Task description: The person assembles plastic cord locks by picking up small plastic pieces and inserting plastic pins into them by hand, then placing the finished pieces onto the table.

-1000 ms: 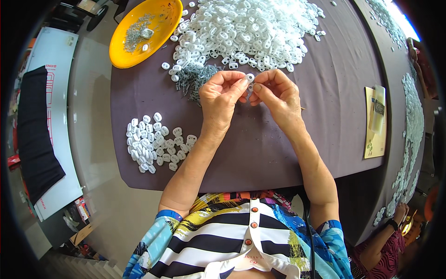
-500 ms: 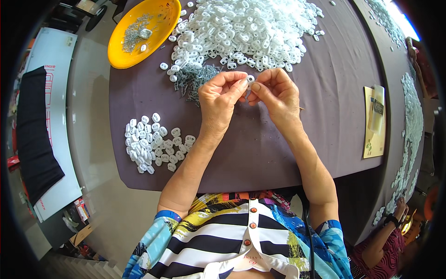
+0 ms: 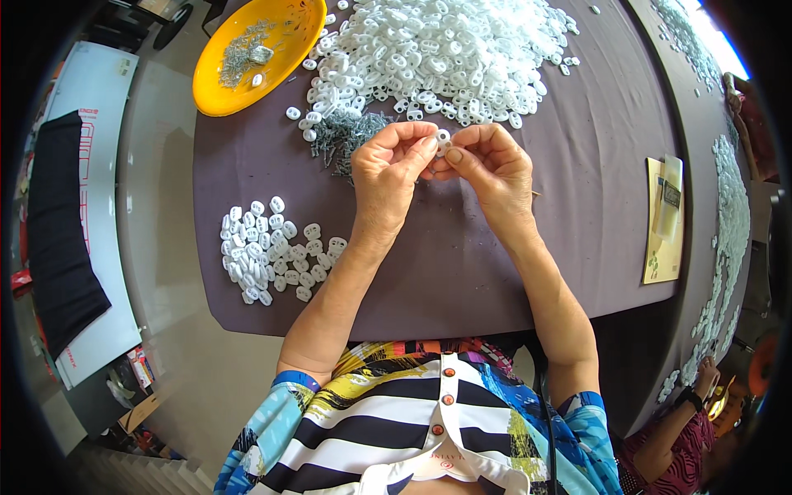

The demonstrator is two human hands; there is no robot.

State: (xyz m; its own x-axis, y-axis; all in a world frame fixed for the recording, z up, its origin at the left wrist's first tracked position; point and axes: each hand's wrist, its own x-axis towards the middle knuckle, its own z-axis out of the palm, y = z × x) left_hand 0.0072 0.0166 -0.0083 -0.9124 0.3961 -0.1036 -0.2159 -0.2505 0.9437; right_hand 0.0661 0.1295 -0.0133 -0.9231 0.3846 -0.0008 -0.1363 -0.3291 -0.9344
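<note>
Between my two hands, over the table's middle, is a small white oval plastic piece with two holes (image 3: 443, 137). The thumb and fingers of my left hand (image 3: 394, 165) pinch its left side. My right hand (image 3: 493, 169) grips its lower right, thumb bent over it. The fingertips hide part of the piece. Just left of my left hand lies a heap of small grey metal pins or screws (image 3: 342, 136). Beyond both hands spreads a large pile of similar white pieces (image 3: 445, 58). A smaller group of white oval pieces (image 3: 256, 252) lies left of my left forearm.
A yellow oval dish (image 3: 216, 95) with small metal parts stands at the table's (image 3: 462, 280) far left. At the right lies a tan booklet (image 3: 660, 260) under a translucent object. A second table (image 3: 701, 247) holds more white pieces; another person's hand (image 3: 707, 375) is there.
The white piece has shifted slightly between my fingertips, and more of its upper end shows. Both hands keep nearly the same place and stay closed on it.
</note>
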